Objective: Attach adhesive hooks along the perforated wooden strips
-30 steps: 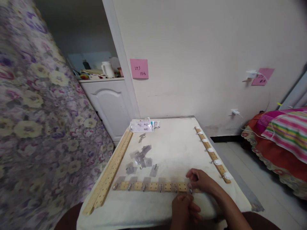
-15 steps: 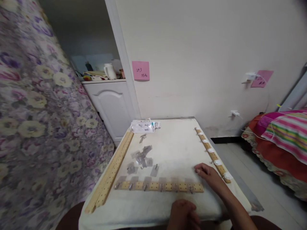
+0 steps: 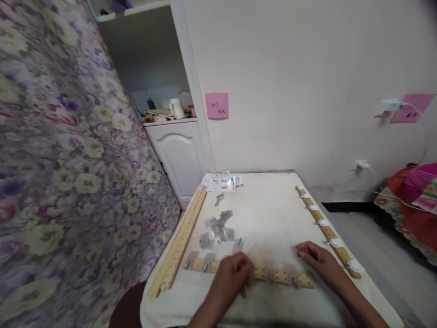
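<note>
A perforated wooden strip with several clear adhesive hooks stuck along it lies across the near part of the white table. My left hand rests over the middle of this strip, fingers curled down onto it; what they pinch is hidden. My right hand lies on the table just beyond the strip's right end, fingers loosely bent, holding nothing. Loose clear hooks lie scattered behind the strip.
A second strip with white hooks runs along the table's right edge, and long wooden strips along the left edge. A hook packet lies at the back. Floral fabric hangs at left, a white cupboard behind, bedding at right.
My left hand came up from the table's near edge onto the middle of the strip. My right hand stayed near the strip's right end. The view turned left.
</note>
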`<state>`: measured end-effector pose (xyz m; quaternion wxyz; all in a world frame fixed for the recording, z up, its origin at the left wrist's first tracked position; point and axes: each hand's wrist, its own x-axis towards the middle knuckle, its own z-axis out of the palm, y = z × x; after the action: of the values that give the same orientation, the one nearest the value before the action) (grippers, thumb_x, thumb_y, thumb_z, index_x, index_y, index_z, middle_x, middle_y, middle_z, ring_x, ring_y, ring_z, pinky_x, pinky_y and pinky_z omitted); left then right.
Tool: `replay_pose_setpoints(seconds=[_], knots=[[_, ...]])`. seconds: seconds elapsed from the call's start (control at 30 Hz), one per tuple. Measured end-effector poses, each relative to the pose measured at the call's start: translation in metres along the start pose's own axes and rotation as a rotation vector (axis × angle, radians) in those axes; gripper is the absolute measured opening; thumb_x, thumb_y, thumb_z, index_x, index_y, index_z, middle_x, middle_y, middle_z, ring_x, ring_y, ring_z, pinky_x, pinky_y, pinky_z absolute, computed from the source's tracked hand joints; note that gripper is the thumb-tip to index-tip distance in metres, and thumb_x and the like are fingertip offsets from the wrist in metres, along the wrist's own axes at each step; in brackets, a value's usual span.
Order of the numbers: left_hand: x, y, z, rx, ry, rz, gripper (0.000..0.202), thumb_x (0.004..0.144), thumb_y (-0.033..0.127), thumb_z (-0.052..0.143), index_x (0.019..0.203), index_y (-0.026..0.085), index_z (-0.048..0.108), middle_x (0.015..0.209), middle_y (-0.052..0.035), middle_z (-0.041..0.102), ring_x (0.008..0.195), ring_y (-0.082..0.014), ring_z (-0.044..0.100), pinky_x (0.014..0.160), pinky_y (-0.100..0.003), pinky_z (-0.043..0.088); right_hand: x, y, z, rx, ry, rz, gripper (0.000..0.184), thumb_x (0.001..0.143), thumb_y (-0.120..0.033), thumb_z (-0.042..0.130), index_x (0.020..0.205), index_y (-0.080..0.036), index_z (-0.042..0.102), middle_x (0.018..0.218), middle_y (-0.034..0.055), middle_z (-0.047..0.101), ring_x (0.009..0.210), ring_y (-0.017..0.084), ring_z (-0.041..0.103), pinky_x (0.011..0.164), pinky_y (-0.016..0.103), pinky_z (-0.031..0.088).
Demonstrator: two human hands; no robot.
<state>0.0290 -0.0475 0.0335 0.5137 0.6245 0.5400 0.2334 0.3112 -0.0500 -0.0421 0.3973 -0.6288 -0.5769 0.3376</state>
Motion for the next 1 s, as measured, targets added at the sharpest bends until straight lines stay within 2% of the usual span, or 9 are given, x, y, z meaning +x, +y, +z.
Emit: replay_pose_setpoints(seconds=[0.03, 0.1, 0.13, 0.23, 0.43, 0.63, 0.83, 1.0], knots=[[0.005, 0.000, -0.013, 0.149, 0.133, 0.092, 0.021, 0.080, 0.033, 0.041, 0.072, 0.019, 0.055, 0.055, 0.0032, 0.057, 0.045, -0.0114, 0.051, 0.045, -0.022, 0.037, 0.000, -0.001, 0.001, 0.001, -0.004, 0.002, 0.029, 0.074, -0.044, 0.055, 0.085, -0.018, 0.064, 0.075, 0.0031, 0.066, 0.072, 0.020, 0.057, 0.068, 0.031, 0.044], [0.015, 0.001, -0.032, 0.532, 0.293, 0.198, 0.022, 0.084, 0.027, 0.038, 0.078, 0.021, 0.058, 0.071, 0.0007, 0.064, 0.068, -0.0138, 0.060, 0.061, -0.023, 0.041, 0.000, -0.002, 0.002, 0.006, -0.014, 0.008, 0.029, 0.074, -0.044, 0.054, 0.085, -0.018, 0.063, 0.075, 0.0033, 0.066, 0.072, 0.020, 0.057, 0.067, 0.031, 0.044], [0.021, 0.001, -0.038, 0.680, 0.327, 0.206, 0.022, 0.085, 0.024, 0.037, 0.082, 0.022, 0.059, 0.079, 0.0000, 0.066, 0.078, -0.0142, 0.061, 0.067, -0.023, 0.041, 0.000, -0.004, 0.003, 0.009, -0.018, 0.011, 0.029, 0.074, -0.044, 0.054, 0.085, -0.019, 0.063, 0.074, 0.0030, 0.065, 0.071, 0.020, 0.057, 0.066, 0.031, 0.043], [0.043, -0.001, -0.041, 0.838, 0.333, 0.163, 0.023, 0.086, 0.023, 0.037, 0.084, 0.022, 0.060, 0.090, -0.0030, 0.067, 0.088, -0.0165, 0.061, 0.072, -0.025, 0.039, 0.001, -0.007, 0.005, 0.013, -0.021, 0.021, 0.028, 0.074, -0.044, 0.055, 0.084, -0.019, 0.063, 0.070, 0.0019, 0.064, 0.068, 0.020, 0.056, 0.064, 0.030, 0.042], [0.081, -0.012, -0.022, 0.972, 0.292, 0.073, 0.024, 0.084, 0.027, 0.040, 0.084, 0.016, 0.061, 0.089, -0.0118, 0.069, 0.088, -0.0237, 0.063, 0.074, -0.032, 0.040, -0.001, -0.008, 0.002, -0.009, -0.016, 0.026, 0.026, 0.076, -0.042, 0.053, 0.086, -0.020, 0.062, 0.070, 0.0009, 0.062, 0.069, 0.019, 0.055, 0.063, 0.029, 0.041], [0.089, -0.017, -0.015, 0.990, 0.293, 0.050, 0.028, 0.086, 0.024, 0.036, 0.089, 0.013, 0.061, 0.088, -0.0154, 0.069, 0.086, -0.0233, 0.064, 0.073, -0.033, 0.040, -0.002, -0.009, 0.001, 0.014, -0.019, 0.025, 0.023, 0.077, -0.040, 0.053, 0.084, -0.020, 0.061, 0.068, -0.0007, 0.058, 0.067, 0.017, 0.052, 0.061, 0.027, 0.039], [0.086, -0.007, -0.018, 0.877, 0.313, 0.098, 0.021, 0.081, 0.018, 0.040, 0.077, 0.015, 0.060, 0.078, -0.0072, 0.068, 0.077, -0.0172, 0.061, 0.065, -0.026, 0.037, -0.003, -0.018, -0.001, 0.092, -0.025, 0.009, 0.025, 0.075, -0.043, 0.055, 0.083, -0.020, 0.062, 0.070, -0.0001, 0.059, 0.069, 0.018, 0.053, 0.064, 0.028, 0.040], [0.070, 0.023, -0.011, 0.768, 0.189, 0.272, 0.023, 0.083, 0.020, 0.038, 0.070, 0.018, 0.057, 0.062, 0.0013, 0.060, 0.062, -0.0118, 0.054, 0.056, -0.021, 0.032, -0.005, -0.027, 0.000, 0.222, -0.049, 0.040, 0.027, 0.074, -0.042, 0.055, 0.087, -0.019, 0.062, 0.073, 0.0013, 0.062, 0.068, 0.017, 0.054, 0.060, 0.027, 0.040]])
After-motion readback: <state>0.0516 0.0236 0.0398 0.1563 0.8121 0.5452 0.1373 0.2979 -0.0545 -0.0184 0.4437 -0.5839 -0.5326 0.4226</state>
